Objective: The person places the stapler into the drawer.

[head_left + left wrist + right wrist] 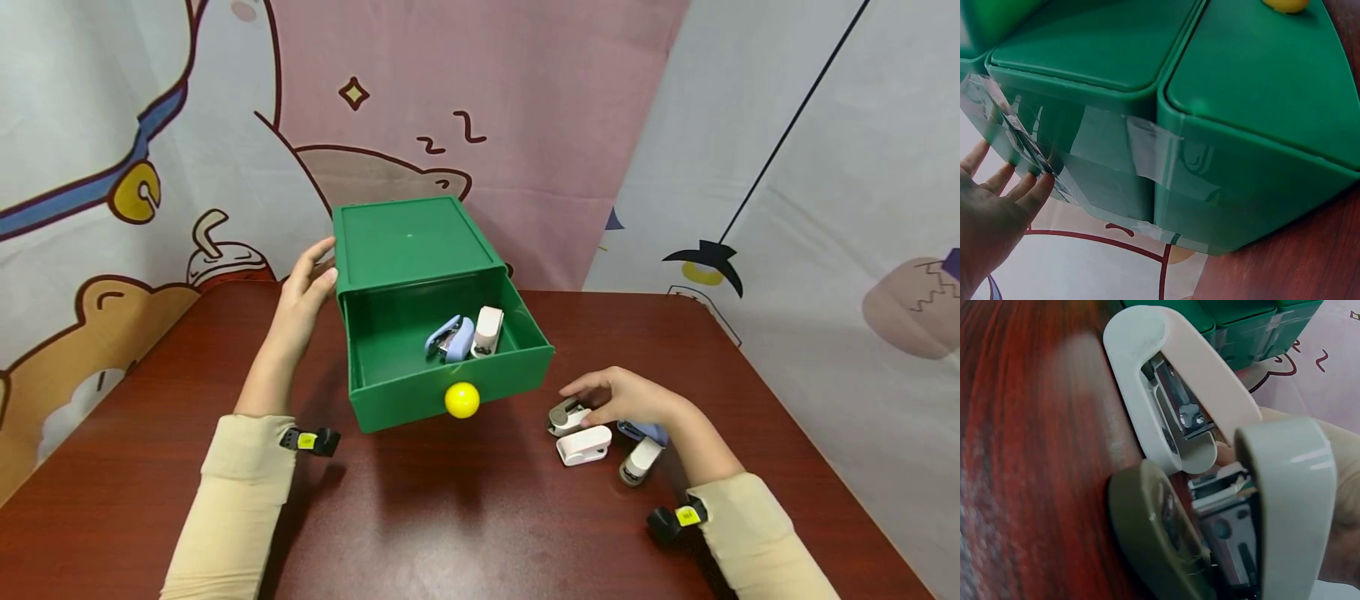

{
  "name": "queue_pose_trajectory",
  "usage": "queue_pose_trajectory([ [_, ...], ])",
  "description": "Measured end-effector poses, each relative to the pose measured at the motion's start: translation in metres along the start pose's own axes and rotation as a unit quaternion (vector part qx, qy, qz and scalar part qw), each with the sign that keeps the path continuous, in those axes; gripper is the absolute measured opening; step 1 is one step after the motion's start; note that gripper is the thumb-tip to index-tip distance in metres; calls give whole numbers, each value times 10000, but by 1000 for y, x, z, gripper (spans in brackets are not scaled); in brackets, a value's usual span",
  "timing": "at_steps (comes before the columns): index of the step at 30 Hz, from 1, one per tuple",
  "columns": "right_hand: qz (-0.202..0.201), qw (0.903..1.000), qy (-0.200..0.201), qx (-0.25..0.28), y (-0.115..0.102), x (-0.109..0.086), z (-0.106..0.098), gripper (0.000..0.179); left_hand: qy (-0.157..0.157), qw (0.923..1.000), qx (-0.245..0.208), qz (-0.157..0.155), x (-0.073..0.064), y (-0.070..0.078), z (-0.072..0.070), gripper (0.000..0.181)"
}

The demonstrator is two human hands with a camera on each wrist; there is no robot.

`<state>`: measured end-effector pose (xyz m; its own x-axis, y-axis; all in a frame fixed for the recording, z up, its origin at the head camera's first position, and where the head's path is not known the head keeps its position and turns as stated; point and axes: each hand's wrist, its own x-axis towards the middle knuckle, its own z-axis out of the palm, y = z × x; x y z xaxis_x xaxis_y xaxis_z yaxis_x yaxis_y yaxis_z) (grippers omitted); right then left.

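Note:
A green drawer box (416, 242) stands with its drawer (405, 408) pulled out, a yellow round knob (462, 400) on the front. Inside lie a blue stapler (452, 339) and a white stapler (487, 331). My left hand (303, 287) touches the box's left side with extended fingers (1035, 194). On the table to the right, my right hand (626, 398) has thumb and fingers around a grey-and-white stapler (566, 417). Close by are a pinkish-white stapler (584, 446), a blue stapler (647, 431) partly under the hand, and a white-and-olive stapler (641, 461).
The brown table (480, 517) carries everything. Behind it hangs a printed cloth (555, 125) with cartoon figures. In the left wrist view, clear tape (1147, 147) spans the joined green sections. Black wrist cameras (318, 442) sit on both cuffs.

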<state>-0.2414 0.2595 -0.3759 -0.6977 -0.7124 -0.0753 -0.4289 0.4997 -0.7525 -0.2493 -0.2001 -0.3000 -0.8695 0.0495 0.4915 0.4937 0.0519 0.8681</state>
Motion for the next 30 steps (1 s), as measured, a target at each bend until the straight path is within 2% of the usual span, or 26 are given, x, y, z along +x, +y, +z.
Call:
queue_pose_trajectory([
  [6,-84,9999,-11,-146,2,2,1,45,-3,10000,-11,2,0,0,0,50],
  [14,-186,9991,241,-278,5,2,3,39,-16,10000,28,-3,0,0,0,50],
  [16,-181,9988,313,-319,-4,1,4,38,-23,10000,21,0,0,0,0,50],
  [25,-301,9926,856,-809,1,0,1,33,-5,10000,20,9,0,1,0,49],
  [30,-381,9894,1175,-769,-6,-3,-2,32,-13,10000,38,-5,0,2,0,50],
])
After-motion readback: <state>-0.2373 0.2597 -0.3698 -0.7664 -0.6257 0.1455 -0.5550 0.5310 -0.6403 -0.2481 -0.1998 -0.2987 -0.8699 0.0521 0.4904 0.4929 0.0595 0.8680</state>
